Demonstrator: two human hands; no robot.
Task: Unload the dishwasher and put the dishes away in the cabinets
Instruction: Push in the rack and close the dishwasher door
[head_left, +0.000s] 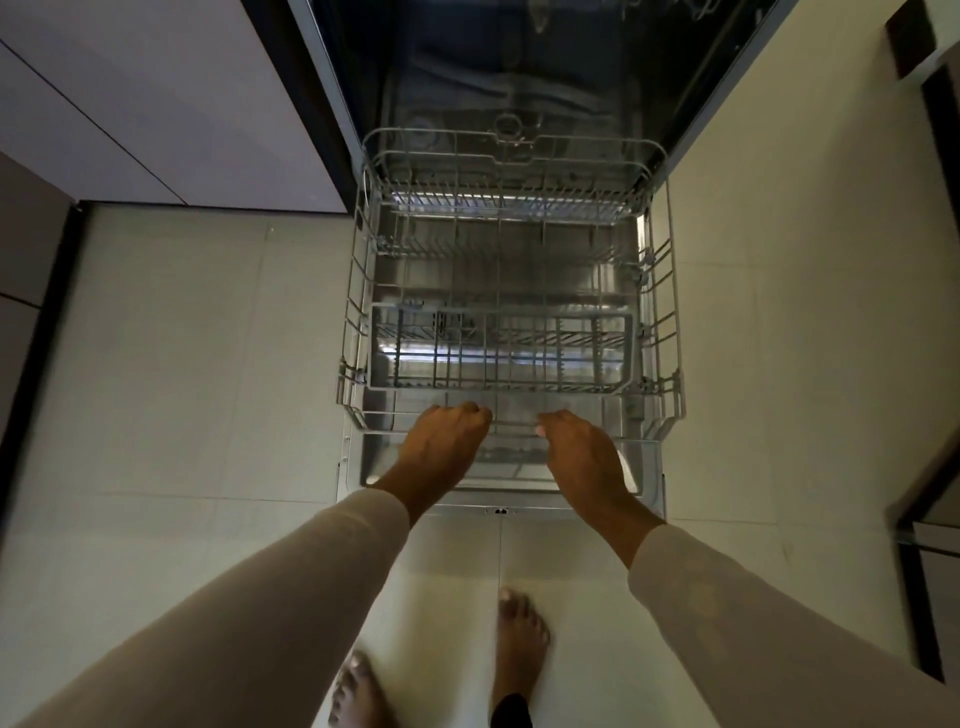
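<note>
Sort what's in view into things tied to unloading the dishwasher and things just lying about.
Job: left hand and right hand, fingers curled on the front rail of the pulled-out lower rack; empty cutlery basket; open dishwasher door; cabinet fronts.
Just there: floor tiles; dark furniture at right.

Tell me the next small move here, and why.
Probably push the lower rack back into the dishwasher: it looks empty and stands pulled out, and the left hand and right hand both grip its front rail.
</note>
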